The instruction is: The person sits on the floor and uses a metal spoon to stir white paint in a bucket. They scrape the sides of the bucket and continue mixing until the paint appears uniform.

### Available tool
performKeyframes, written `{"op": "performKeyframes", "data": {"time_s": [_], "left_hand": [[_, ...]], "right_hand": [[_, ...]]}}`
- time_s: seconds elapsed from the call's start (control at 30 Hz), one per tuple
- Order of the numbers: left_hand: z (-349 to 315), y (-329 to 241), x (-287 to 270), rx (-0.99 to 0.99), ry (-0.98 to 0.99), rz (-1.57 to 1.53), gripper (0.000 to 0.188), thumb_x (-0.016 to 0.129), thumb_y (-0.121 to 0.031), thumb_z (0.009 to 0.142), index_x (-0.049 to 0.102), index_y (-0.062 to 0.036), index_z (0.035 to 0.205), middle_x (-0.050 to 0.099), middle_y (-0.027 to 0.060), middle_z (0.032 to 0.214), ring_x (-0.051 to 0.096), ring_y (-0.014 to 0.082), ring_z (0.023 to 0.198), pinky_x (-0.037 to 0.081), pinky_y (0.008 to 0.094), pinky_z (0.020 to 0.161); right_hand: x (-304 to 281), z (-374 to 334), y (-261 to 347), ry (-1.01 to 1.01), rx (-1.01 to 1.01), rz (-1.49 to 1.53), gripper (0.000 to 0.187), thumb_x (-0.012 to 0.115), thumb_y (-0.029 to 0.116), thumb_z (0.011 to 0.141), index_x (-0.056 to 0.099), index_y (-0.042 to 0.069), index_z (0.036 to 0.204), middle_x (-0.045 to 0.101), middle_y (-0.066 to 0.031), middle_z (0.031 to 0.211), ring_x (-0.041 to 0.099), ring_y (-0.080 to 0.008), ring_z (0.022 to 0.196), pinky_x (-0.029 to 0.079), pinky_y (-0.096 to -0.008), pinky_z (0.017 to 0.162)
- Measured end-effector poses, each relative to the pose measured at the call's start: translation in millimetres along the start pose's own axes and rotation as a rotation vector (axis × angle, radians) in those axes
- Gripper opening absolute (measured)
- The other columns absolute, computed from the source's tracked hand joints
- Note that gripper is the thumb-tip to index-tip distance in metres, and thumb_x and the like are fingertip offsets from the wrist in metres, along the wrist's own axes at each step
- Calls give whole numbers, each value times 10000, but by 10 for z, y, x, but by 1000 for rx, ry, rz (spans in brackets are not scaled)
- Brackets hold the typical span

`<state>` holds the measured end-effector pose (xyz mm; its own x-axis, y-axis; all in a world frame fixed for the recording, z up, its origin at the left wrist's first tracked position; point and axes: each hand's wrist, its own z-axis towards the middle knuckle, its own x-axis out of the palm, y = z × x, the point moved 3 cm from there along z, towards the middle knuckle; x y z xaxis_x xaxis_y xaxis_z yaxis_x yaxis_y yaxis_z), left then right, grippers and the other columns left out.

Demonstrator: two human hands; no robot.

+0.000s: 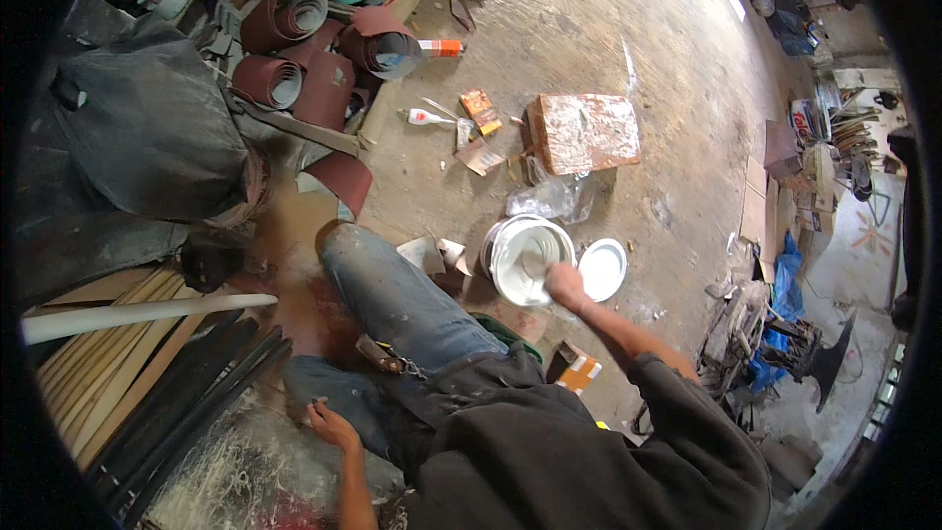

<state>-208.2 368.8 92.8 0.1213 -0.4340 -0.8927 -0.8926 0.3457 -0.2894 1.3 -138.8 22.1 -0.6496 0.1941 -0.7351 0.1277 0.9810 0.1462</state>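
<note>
A white plastic bucket (502,253) stands uncovered on the floor in front of me, its pale inside showing. My right hand (563,286) is closed at the bucket's right rim, knuckles up; whatever its fingers hold is hidden beneath them. Right beside the bucket lies a round white lid (602,269). Low on the left, my left hand (334,428) hovers by my bent leg in jeans (392,299). Its fingers are drawn together around a small dark thing, too small to name.
Beyond the bucket are a crumpled clear plastic bag (551,198) and a worn, paint-flaked block (586,132). A small white bottle (428,117) and a little orange box (480,111) lie farther off. Sandpaper rolls (285,20) fill the upper left; long strips (118,334) lean at lower left.
</note>
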Motion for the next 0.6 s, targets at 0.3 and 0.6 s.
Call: {"op": "performKeyframes", "data": {"time_s": [0.3,0.6], "left_hand": [[-3,-14,70,-30,-71,-72,391,353,-318,977,625,-38,950,636,159,953,590,350,850,424,444,756],[-60,2,-36,109,34,-18,368,364,-294,971,605,-16,956,618,184,965,576,360,870,417,449,774]], "right_hand": [[285,-140,-85,-22,38,11,271,485,190,858,626,-14,748,649,-244,776,632,-429,712,483,-537,616],[-37,-251,-320,-116,177,219,270,546,234,805,641,-19,802,651,-269,824,644,-434,782,507,-515,685]]}}
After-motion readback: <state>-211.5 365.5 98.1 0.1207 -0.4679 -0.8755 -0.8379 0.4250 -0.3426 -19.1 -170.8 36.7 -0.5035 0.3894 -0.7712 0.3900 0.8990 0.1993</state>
